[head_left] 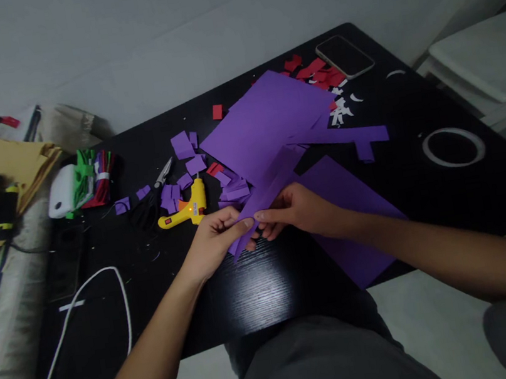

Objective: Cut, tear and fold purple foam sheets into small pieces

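Both my left hand (221, 237) and my right hand (292, 211) pinch a folded purple paper strip (263, 197) near its lower end, thumbs on top and close together. The strip slants up to the right, over a large purple sheet (266, 118). Under my right forearm lies another purple sheet (352, 219), reaching the table's front edge. A yellow hot glue gun (184, 209) rests just beyond my left hand. Beside it are scissors (153, 192) with dark handles and several small purple paper pieces (234, 189).
The black table (444, 199) carries a phone (344, 55), red paper scraps (318, 72), white scraps (341, 112) and a white ring (453, 147). Cut purple strips (344, 135) lie right of the large sheet. At left are bundled pipe cleaners (84, 176) and a white cable (124, 297).
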